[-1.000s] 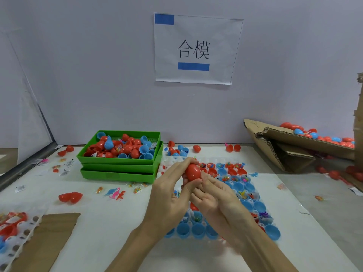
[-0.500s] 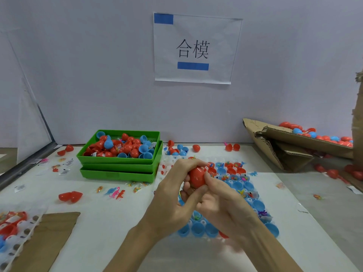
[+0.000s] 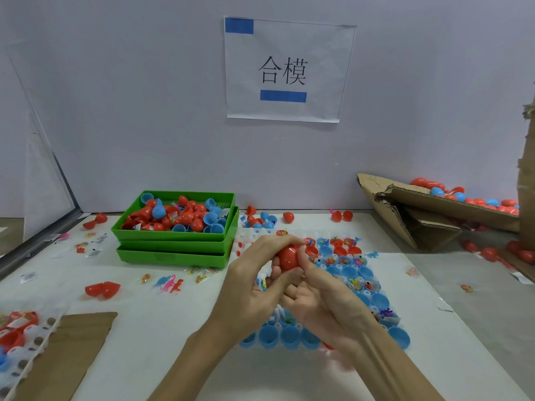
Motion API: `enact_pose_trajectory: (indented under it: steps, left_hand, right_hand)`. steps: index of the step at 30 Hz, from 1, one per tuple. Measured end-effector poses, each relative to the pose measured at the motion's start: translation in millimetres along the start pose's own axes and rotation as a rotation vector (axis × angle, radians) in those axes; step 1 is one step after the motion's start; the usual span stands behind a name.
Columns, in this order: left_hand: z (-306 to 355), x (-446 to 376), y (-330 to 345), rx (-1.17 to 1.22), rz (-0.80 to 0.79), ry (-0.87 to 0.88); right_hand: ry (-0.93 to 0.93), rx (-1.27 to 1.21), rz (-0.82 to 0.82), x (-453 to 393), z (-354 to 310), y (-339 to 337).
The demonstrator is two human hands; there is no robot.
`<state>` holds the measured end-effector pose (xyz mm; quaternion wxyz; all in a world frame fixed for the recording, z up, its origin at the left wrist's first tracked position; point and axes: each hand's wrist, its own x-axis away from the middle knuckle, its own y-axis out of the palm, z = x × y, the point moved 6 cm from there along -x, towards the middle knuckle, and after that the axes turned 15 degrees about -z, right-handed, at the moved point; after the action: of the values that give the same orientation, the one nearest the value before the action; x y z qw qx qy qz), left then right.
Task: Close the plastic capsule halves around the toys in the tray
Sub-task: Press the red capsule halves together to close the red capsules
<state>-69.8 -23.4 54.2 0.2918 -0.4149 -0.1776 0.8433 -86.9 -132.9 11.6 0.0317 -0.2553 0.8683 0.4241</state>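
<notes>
A red capsule (image 3: pixel 288 257) is held between both hands above the tray. My left hand (image 3: pixel 254 287) wraps its fingers over the capsule's top and left side. My right hand (image 3: pixel 324 302) grips it from the right and below, thumb pressed on its face. Beneath them lies the clear tray (image 3: pixel 373 287) of blue capsule halves (image 3: pixel 289 337), several holding small toys (image 3: pixel 357 283); a few red halves (image 3: pixel 340 250) sit in its far rows. The hands hide the tray's middle.
Stacked green bins (image 3: pixel 173 247) with loose red and blue halves stand to the left. A torn cardboard box (image 3: pixel 419 215) of finished capsules lies at right. A red hinged capsule (image 3: pixel 102 290), small toys (image 3: pixel 169 283) and a cardboard sheet (image 3: pixel 58 354) lie at left.
Both hands have shifted slightly lower and closed tighter round the red capsule. The right thumb now presses on its face.
</notes>
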Motion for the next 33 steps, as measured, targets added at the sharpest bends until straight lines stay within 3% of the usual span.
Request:
enact_pose_trajectory:
  steps: [3,5,8,10,13,22,26,33]
  left_hand:
    - [-10,0,5,0.128,-0.099,-0.115]
    - [-17,0,5,0.248,-0.111,-0.182]
    - [-27,2,-1,0.343,0.038,-0.299]
    - [-33,4,0,0.453,0.097,-0.390]
    - [-35,5,5,0.647,0.062,-0.451]
    - [-38,5,3,0.910,0.038,-0.511]
    - [-37,5,2,0.886,0.030,-0.511]
    - [-39,6,8,0.811,0.016,-0.521]
  right_hand:
    - [-0.031,0.158,0.077,0,-8,-3]
    - [-0.090,0.487,0.201,3,-19,-5]
    - [-0.229,1.065,0.385,12,-35,-1]
    - [-0.318,1.371,0.410,14,-40,6]
    - [-0.391,1.681,0.404,16,-38,13]
    - [-0.274,1.859,0.315,11,-27,11]
    - [-0.341,1.831,0.315,13,-28,15]
    - [-0.297,1.915,0.356,15,-29,13]
